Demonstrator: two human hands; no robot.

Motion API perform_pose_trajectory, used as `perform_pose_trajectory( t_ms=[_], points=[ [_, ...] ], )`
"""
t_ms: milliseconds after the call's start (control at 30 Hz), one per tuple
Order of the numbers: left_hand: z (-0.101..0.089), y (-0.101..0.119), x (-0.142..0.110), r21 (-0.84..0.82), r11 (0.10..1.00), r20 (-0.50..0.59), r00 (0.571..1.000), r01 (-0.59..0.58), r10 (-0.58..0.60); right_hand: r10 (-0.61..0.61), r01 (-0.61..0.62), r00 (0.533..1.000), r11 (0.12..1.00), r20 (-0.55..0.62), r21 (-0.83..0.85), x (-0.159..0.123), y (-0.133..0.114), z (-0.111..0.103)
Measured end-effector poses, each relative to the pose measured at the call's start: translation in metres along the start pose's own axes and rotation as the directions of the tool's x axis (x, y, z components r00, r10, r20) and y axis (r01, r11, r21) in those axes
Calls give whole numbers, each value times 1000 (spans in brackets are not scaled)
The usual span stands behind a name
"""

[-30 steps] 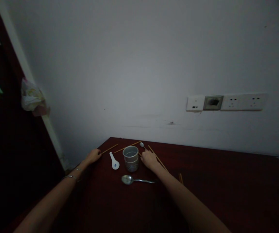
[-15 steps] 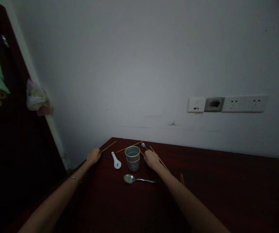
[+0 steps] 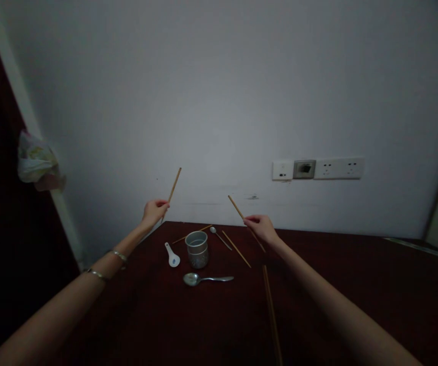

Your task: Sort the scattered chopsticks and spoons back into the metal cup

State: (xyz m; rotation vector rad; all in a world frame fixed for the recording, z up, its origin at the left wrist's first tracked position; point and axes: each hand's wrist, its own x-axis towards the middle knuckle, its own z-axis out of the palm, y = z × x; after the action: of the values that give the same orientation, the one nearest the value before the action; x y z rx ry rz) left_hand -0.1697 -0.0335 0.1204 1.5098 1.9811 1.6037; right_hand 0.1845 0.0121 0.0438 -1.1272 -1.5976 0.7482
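At left, the left hand [image 3: 155, 212] is gripping a tilted chopstick [image 3: 175, 184]; at right, the right hand [image 3: 261, 227] is gripping a second stick [image 3: 236, 206]; a metal cup [image 3: 197, 252] is standing between them on the tabletop [image 3: 337, 284].

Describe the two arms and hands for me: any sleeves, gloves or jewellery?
No sleeves or gloves show. Above the left hand are two slim, silvery, rounded bands: a lower bracelet nearer the wrist and an upper bracelet farther up. No bracelet shows above the right hand. The picture is too dim and small to tell about rings.
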Motion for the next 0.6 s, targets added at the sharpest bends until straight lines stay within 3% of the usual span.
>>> perform_pose_trajectory(
  t_ms=[133,300,433,600],
  points=[
    [37,50,-46,-330,943,233,972,42,39,160,-132,986,918,-44,373,-18,-19,-32],
    [88,92,-108,-527,810,475,880,257,30,283,-257,958,775,46,577,-48,-32,-54],
    [125,108,-148,-596,686,585,811,417,15,299,-299,947,702,114,646,-67,-31,-59],
    [163,109,-184,-614,614,660,749,496,54,301,-305,946,688,124,659,-83,-20,-63]
  ],
)
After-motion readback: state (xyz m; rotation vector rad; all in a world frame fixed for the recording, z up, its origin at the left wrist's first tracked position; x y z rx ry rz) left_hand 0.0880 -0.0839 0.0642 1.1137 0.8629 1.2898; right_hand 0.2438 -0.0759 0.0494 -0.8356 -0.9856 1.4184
